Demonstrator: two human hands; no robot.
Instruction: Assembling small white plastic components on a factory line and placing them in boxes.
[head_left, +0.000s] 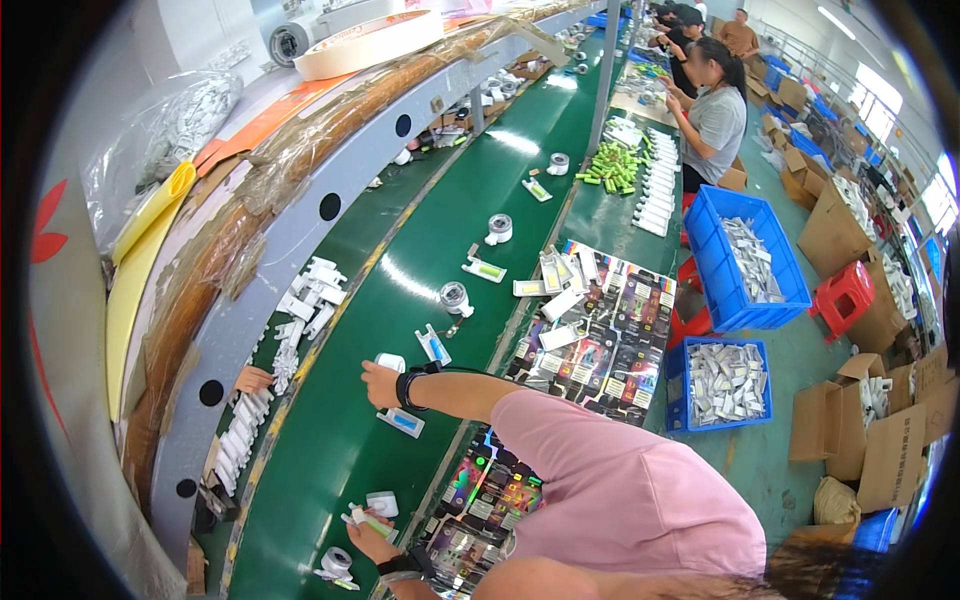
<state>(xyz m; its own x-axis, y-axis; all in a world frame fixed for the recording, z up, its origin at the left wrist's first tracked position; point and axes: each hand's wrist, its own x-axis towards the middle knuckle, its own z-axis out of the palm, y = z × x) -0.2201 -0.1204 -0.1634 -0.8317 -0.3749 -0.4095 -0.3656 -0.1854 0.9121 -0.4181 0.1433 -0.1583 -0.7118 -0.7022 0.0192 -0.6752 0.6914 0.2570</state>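
Note:
My left hand [373,541] is closed on a white flat lamp part with a green strip [368,519], over the green conveyor belt. Beside it sits a white round lamp head [382,503]. Farther up the belt, my right hand [380,385] curls its fingers around the edge of another white round lamp head [391,362], whose lower side is hidden. A white panel with a blue strip [402,422] lies just below that hand. Black bands circle both my wrists. Nearest my left hand, another round head with a panel [337,566] rests on the belt.
More round heads [499,228] and panels line the belt [330,420]. Printed cartons [610,340] carry loose white panels. Blue crates [750,315] of white parts stand at right. Another person's hand [253,379] touches stacked white parts beyond the belt; a co-worker [715,120] sits farther off.

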